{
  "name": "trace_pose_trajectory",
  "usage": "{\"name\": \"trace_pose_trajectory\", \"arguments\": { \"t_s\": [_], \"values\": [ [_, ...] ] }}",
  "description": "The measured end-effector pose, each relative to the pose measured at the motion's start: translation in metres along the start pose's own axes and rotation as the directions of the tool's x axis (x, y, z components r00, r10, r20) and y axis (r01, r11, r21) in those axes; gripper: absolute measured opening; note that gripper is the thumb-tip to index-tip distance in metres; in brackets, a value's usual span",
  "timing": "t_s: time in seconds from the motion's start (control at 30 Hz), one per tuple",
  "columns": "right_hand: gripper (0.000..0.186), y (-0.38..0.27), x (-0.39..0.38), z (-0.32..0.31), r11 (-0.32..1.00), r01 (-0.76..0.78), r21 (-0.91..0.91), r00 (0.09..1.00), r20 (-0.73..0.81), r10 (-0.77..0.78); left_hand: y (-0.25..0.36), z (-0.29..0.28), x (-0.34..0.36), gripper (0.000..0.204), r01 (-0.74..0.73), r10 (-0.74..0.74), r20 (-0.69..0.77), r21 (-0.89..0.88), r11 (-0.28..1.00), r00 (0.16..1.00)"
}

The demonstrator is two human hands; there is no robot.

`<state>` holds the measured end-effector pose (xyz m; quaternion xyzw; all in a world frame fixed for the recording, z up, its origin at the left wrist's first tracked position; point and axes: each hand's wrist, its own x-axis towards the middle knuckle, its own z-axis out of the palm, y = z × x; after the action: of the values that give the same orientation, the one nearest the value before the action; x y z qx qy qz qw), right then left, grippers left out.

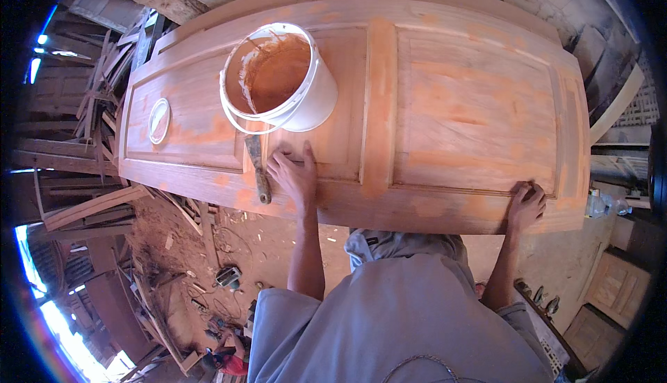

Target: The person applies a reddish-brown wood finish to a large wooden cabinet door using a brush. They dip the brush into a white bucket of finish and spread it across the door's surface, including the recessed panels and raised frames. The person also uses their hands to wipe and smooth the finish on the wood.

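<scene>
A panelled wooden door with orange filler patches lies flat in front of me. My left hand rests on it with thumb and fingers apart, beside a putty knife. Just beyond that hand stands a white bucket, its handle hanging down and orange-brown paste inside. My right hand is at the near right corner of the right panel, fingers curled down onto the moulding. Whatever those fingers may hold is hidden.
A round white lid lies on the door's left panel. Scrap timber is piled at the left. A power tool sits on the dirt floor, and another person in red is low at the left. Plastic bottles stand at the right.
</scene>
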<state>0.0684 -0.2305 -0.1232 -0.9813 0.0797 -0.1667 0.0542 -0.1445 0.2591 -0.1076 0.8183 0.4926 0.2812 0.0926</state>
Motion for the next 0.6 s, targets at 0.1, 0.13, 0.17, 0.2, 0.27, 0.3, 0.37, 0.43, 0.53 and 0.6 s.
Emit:
{"name": "trace_pose_trajectory", "arguments": {
  "t_s": [0.1, 0.13, 0.17, 0.2, 0.27, 0.3, 0.37, 0.43, 0.53, 0.6],
  "values": [
    [0.039, -0.008, -0.004, -0.003, 0.996, 0.019, 0.085, 0.998, -0.068, -0.014, -0.005, 0.000, 0.000, 0.054, 0.002, -0.001, 0.028, -0.046, 0.999, 1.000],
    [0.038, -0.011, -0.006, -0.008, 0.990, 0.104, 0.100, 0.989, -0.114, -0.092, -0.003, 0.002, -0.001, 0.056, -0.003, 0.005, 0.034, -0.065, 0.998, 0.999],
    [0.037, -0.019, -0.011, -0.015, 0.976, 0.186, 0.113, 0.972, -0.165, -0.166, 0.001, 0.003, 0.000, 0.057, -0.011, 0.014, 0.037, -0.087, 0.996, 0.999],
    [0.036, -0.030, -0.017, -0.024, 0.957, 0.265, 0.119, 0.948, -0.215, -0.236, -0.004, 0.005, 0.000, 0.057, -0.056, 0.056, -0.005, -0.057, 0.997, 0.998],
    [0.032, -0.049, -0.016, -0.041, 0.857, 0.278, 0.435, 0.961, -0.138, -0.242, -0.014, 0.014, -0.004, 0.057, -0.161, 0.158, -0.073, -0.037, 0.986, 0.985],
    [0.032, -0.039, -0.015, -0.037, 0.877, 0.288, 0.384, 0.955, -0.188, -0.230, -0.005, 0.019, -0.007, 0.054, -0.143, 0.134, -0.073, -0.129, 0.981, 0.988],
    [0.031, -0.017, -0.005, -0.037, 0.942, 0.207, 0.263, 0.970, -0.179, -0.163, 0.009, 0.007, -0.017, 0.049, -0.081, 0.075, -0.032, -0.292, 0.953, 0.997],
    [0.032, 0.005, 0.017, -0.035, 0.983, 0.102, 0.149, 0.993, -0.066, -0.093, 0.032, 0.004, -0.044, 0.048, -0.033, 0.110, 0.141, -0.461, 0.887, 0.984],
    [0.039, 0.018, 0.054, -0.035, 0.997, -0.063, 0.037, 0.997, 0.054, 0.061, 0.085, 0.006, -0.083, 0.051, -0.111, 0.411, 0.386, -0.603, 0.790, 0.826],
    [0.040, 0.026, 0.065, -0.019, 0.999, -0.034, 0.016, 0.999, 0.006, 0.034, 0.126, -0.001, -0.098, 0.054, -0.428, 0.663, 0.376, -0.541, 0.724, 0.647]
  ]
}}
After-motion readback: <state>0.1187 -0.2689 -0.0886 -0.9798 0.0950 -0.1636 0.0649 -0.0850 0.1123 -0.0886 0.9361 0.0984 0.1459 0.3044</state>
